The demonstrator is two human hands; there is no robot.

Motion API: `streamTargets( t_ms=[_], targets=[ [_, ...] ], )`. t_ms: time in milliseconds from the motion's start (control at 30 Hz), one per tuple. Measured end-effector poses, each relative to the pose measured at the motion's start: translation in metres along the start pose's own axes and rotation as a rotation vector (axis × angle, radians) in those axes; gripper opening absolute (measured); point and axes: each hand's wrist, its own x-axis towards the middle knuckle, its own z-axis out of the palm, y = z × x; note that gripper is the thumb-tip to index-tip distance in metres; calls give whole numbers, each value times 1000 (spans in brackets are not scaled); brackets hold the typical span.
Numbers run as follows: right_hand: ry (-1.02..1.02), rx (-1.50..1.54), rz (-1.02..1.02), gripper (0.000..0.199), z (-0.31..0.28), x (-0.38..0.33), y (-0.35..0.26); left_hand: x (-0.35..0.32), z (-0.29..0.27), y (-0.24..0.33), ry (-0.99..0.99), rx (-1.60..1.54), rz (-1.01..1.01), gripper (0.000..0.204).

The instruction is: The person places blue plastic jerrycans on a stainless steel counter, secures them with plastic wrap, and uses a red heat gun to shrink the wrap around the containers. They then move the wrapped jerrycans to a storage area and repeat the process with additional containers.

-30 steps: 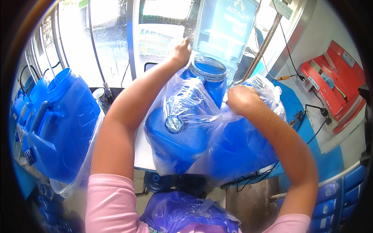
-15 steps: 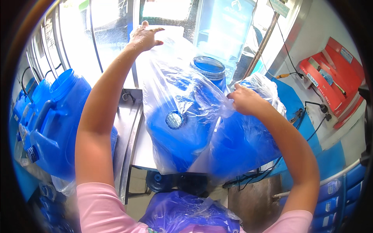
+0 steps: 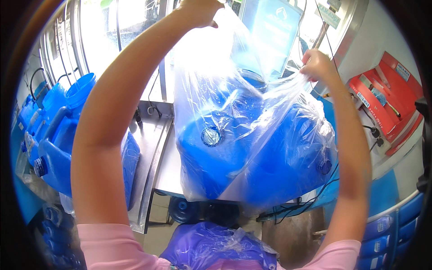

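A large blue water container point(image 3: 198, 157) stands on the white counter inside a clear plastic bag point(image 3: 238, 108). The bag is pulled upward around it, and a round capped spout point(image 3: 211, 136) shows through the film. High at the top edge, my left hand point(image 3: 200, 13) grips the bag's upper part; its fingertips are partly lost in glare. My right hand point(image 3: 320, 66) is closed on a gathered fold of the same bag, drawn up to the right. Beside it sits a second bagged blue container point(image 3: 281, 173), with a dark blue cap point(image 3: 324, 166) low on its right.
Several uncovered blue containers point(image 3: 58, 166) crowd the left side by a metal ledge point(image 3: 150, 180). On the right are a red holder point(image 3: 382, 105) and black cables point(image 3: 310, 204). A glass window lies behind the counter point(image 3: 168, 180). Dark blue bottles point(image 3: 182, 209) sit below.
My left hand has moved up and right, its spread fingers drawing in on the bag. The right hand has risen and moved right, pulling the film taut over the container.
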Motion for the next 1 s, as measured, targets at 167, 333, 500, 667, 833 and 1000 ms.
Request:
streamTargets(
  t_ms=[167,333,500,667,833,1000],
  targets=[
    [-92,170,-133,30,-64,29,-43,28,-40,-25,-210,-254,244,48],
    [504,614,-514,30,-108,11,-50,14,-72,-24,263,-820,203,50],
    [201,789,-239,76,-10,-38,-17,-69,-4,-18,96,-1536,-208,95],
    [61,612,-295,74,67,-19,-34,-37,44,83,-51,-1377,-24,121],
    [302,1511,-262,39,91,-21,-64,22,84,92,94,-1361,386,55],
    [203,1757,-135,40,85,-42,-53,18,168,87,-236,-2996,407,33]
  ],
)
